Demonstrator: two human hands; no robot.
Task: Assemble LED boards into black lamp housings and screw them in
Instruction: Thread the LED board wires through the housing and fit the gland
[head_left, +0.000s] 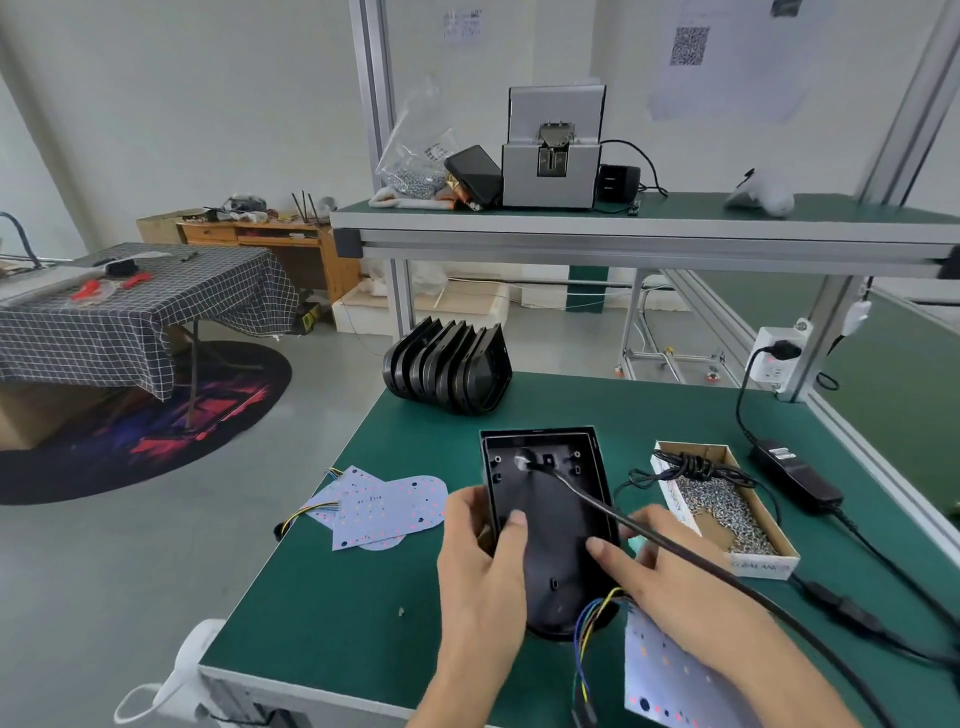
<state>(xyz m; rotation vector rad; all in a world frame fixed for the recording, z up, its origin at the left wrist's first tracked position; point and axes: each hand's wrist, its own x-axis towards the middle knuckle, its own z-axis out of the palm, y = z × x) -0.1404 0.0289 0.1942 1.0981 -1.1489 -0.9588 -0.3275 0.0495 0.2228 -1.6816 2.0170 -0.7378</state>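
While I steady the black lamp housing (545, 514) at the middle of the green surface (332, 587), my left hand (480, 561) grips its left wall, thumb inside. My right hand (670, 566) rests on the right rim with fingers relaxed, clamping nothing. At 5 o'clock the LED board (670, 680) lies under my right wrist, its coloured wires (592, 623) draped over the housing's near end. I could pinch those wires beneath the board, and the black cable (675, 545) crossing the housing may snag.

Bright, even light; edges distorted.
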